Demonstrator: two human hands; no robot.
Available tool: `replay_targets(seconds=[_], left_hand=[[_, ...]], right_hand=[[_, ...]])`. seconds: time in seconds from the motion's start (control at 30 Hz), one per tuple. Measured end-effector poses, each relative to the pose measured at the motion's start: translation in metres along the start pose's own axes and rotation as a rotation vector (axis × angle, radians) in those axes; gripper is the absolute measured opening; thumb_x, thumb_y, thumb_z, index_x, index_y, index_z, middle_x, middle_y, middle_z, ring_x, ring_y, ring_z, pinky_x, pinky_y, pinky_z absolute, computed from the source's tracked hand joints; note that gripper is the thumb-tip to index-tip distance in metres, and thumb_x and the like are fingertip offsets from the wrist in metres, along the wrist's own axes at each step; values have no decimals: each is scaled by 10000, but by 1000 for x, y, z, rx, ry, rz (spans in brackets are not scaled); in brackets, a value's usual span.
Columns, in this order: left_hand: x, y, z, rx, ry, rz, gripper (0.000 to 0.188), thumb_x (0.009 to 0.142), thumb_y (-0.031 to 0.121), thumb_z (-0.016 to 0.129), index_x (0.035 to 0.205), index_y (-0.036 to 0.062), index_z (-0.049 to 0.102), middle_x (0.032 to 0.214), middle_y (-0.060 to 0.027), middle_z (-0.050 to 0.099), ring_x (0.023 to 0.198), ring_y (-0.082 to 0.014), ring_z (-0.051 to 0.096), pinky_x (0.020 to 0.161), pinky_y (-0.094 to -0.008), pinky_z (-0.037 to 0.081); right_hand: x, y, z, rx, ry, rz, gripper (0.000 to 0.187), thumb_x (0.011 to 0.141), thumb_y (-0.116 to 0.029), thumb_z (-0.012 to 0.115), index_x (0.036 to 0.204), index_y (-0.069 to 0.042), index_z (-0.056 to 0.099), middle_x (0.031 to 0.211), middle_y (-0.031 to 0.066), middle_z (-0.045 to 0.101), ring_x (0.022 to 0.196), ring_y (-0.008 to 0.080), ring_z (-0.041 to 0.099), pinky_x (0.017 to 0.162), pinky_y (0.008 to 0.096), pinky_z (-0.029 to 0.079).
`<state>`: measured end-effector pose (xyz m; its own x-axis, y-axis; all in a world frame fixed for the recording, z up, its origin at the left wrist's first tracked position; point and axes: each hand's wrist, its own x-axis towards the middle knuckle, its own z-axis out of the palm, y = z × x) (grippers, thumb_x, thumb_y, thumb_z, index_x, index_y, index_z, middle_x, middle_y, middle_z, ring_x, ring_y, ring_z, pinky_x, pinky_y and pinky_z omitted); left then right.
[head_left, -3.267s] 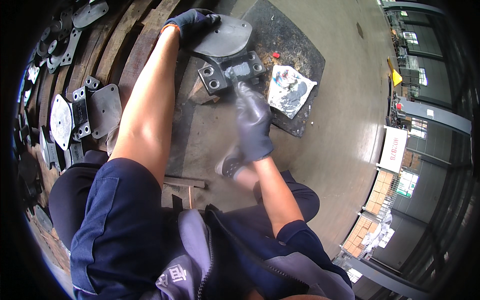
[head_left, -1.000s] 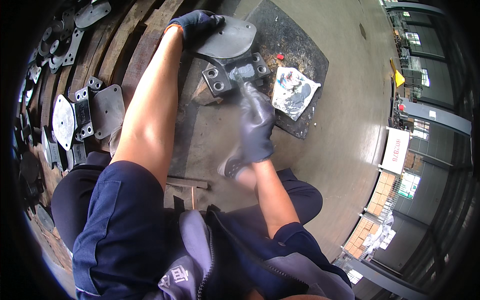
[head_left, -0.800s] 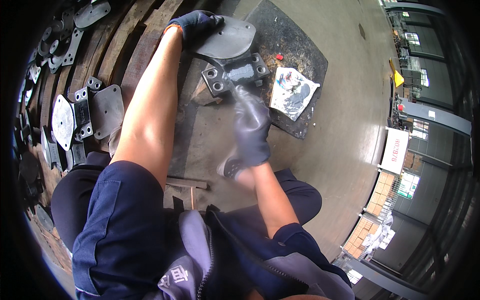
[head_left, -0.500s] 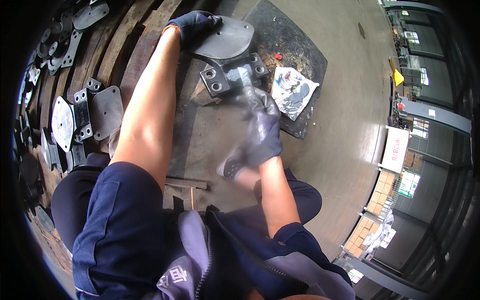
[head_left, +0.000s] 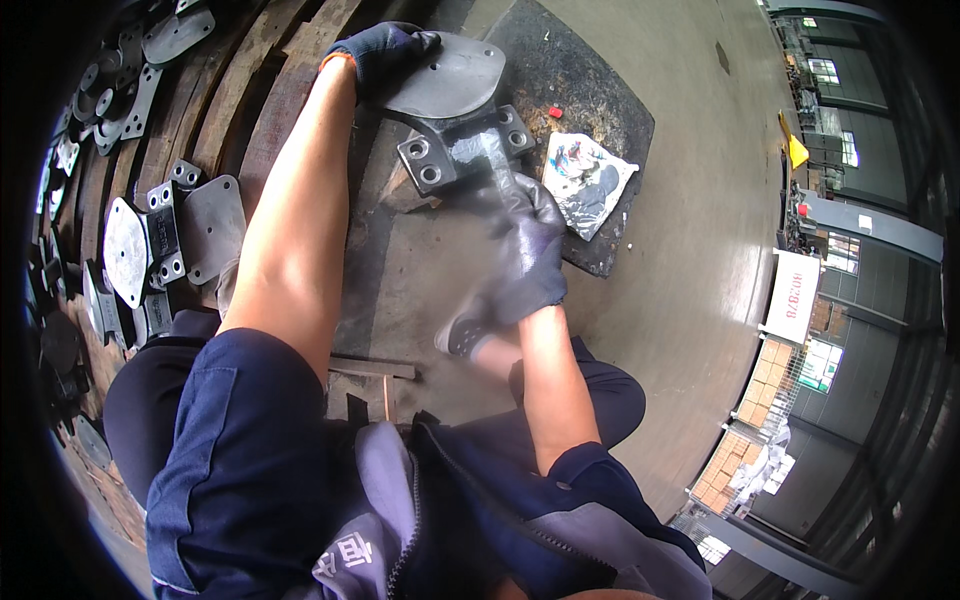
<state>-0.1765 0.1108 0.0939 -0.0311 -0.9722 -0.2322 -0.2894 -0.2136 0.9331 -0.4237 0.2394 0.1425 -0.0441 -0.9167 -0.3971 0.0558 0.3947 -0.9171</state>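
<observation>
My left hand [head_left: 392, 52], in a dark glove with an orange cuff, is closed on the far left rim of a grey metal bracket [head_left: 450, 78]. The bracket has a rounded plate and two side blocks with paired holes, and rests on the dark worktop. My right hand [head_left: 533, 232], gloved too, is closed around a flat grey strip-shaped tool [head_left: 493, 150]. That tool lies against the bracket's near middle section, between the side blocks. Motion blur hides its exact kind and the fingertips.
Beside the bracket, the dark worn worktop [head_left: 600, 85] carries a stained white cloth or paper [head_left: 588, 188] and a small red piece [head_left: 556, 112]. More brackets [head_left: 213, 228] lie on a wooden pallet [head_left: 225, 95] to the left. My shoe [head_left: 460, 334] is on the floor below.
My right hand and its tool have shifted slightly right and away from me along the bracket. The left hand and the bracket have barely moved.
</observation>
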Motion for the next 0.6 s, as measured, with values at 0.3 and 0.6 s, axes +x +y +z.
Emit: replay_targets(seconds=[0.3,0.6], left_hand=[[1,0,-1,94,6,32,404,904,362,511,1140,44,592,948,-98,659,836,-182,607,798,-309,479],[2,0,-1,-32,-25,-10,386,896,345,523,1133,49,598,941,-95,660,841,-172,604,797,-307,475]], right_hand=[[3,1,-8,-15,49,-125,237,853,-21,501,1083,-19,560,871,87,651,577,69,504,492,195,393],[9,17,-12,-603,79,-814,385,767,110,421,1116,26,560,825,54,590,672,92,517,574,192,404]])
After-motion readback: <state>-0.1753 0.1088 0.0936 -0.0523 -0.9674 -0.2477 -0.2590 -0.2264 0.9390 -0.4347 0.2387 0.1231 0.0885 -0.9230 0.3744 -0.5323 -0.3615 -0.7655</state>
